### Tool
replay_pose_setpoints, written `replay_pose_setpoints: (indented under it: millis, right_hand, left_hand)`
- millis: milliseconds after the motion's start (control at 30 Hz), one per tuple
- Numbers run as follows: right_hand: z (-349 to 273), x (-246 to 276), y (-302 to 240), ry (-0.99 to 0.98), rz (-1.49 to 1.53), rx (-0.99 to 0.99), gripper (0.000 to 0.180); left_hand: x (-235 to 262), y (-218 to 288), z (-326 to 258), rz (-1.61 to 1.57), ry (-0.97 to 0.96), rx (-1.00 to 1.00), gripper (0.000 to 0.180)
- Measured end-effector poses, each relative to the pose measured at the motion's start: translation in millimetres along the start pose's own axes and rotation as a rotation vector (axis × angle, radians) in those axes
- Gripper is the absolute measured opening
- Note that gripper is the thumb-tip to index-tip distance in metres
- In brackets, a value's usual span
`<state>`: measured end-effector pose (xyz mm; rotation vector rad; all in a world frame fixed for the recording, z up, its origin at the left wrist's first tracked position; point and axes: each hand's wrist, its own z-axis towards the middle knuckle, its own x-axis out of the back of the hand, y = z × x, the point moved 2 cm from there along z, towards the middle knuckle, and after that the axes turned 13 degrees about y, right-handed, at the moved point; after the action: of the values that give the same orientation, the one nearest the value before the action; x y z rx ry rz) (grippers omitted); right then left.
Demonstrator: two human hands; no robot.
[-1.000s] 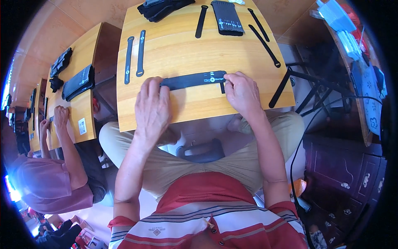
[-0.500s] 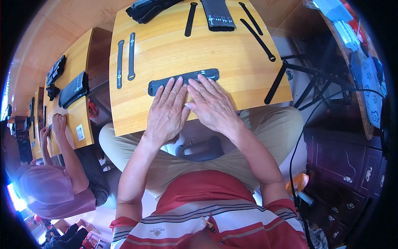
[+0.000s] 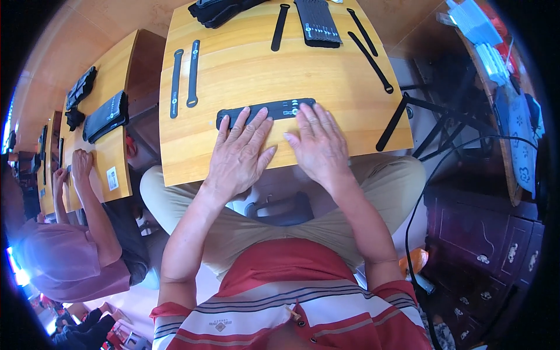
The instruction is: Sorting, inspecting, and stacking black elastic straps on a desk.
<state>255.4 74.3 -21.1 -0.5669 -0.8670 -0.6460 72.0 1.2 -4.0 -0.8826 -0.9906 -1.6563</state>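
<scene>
A flat black bundle of straps (image 3: 281, 108) lies crosswise near the front of the wooden table (image 3: 256, 70). My left hand (image 3: 238, 156) rests flat on its left part, fingers stretched out. At its right end my right hand (image 3: 321, 143) lies with straight fingers, the fingertips touching the edge. White print shows on the bundle between my hands. To the left lie two loose slotted straps, one grey-black strap (image 3: 175, 87) and another strap (image 3: 193, 73) beside it.
A stack of black straps (image 3: 318, 23) sits at the far side, with a dark bundle (image 3: 224, 10) left of it. Loose straps (image 3: 371, 63) lie on the right. A black cable (image 3: 429, 181) hangs at right. Another person (image 3: 76, 251) works at a table (image 3: 105, 157) on the left.
My hands have spread apart: the right has slid to the bundle's right end, uncovering its middle. The left stays on the left part. The whole view has shifted slightly.
</scene>
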Motion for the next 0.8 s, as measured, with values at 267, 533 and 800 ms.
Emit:
replay_pose_setpoints:
  millis: [267, 533, 800]
  right_hand:
    - [0, 18, 14, -0.003, -0.02, -0.003, 0.044]
    - [40, 24, -11, 0.062, 0.103, -0.008, 0.032]
    - [131, -57, -123, -0.107, 0.4, 0.167, 0.027]
  left_hand:
    - [3, -6, -11, -0.014, 0.037, 0.021, 0.063]
    - [42, -51, -55, -0.134, 0.234, 0.474, 0.059]
    - [51, -52, -81, -0.544, 0.651, 0.753, 0.029]
